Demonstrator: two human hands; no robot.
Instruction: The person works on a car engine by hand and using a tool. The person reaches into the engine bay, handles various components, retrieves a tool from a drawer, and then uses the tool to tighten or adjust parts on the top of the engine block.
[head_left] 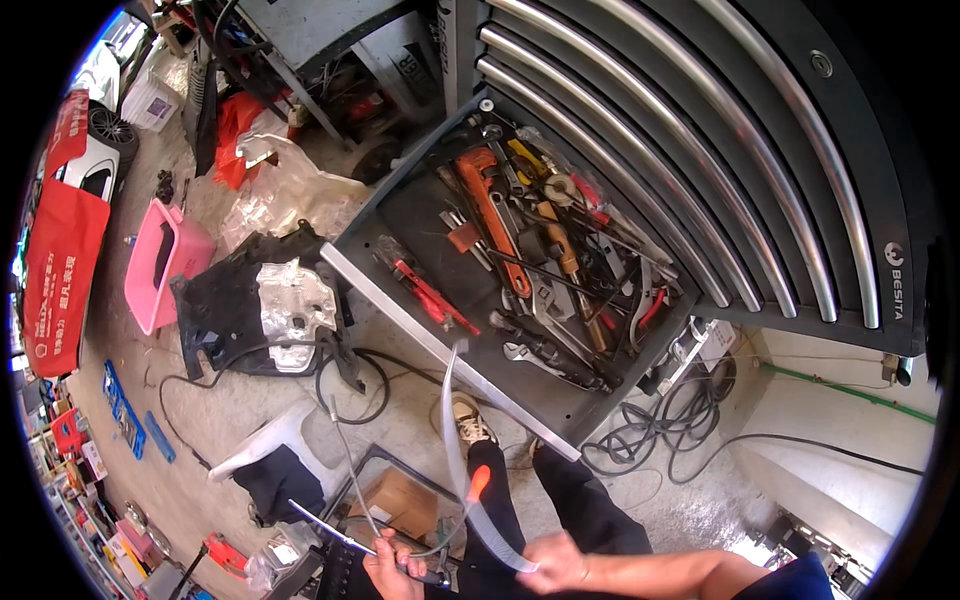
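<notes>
My left hand, low in the view, is closed round a long tool with a bright metal shaft and a dark handle. A thin rod also rises from this hand. A bent cable seems to run from it to an orange handle. To its right, my right hand is closed on the lower end of a curved, translucent whitish strip. The strip's upper end reaches the front edge of an open drawer. In the drawer lie an orange pipe wrench, red-handled pliers and an adjustable wrench.
The dark tool cabinet stands at the right. Looped black cable lies beside it. On the floor at left are a pink bin, a black panel with foil and a blue tool case. A cardboard box sits near my legs.
</notes>
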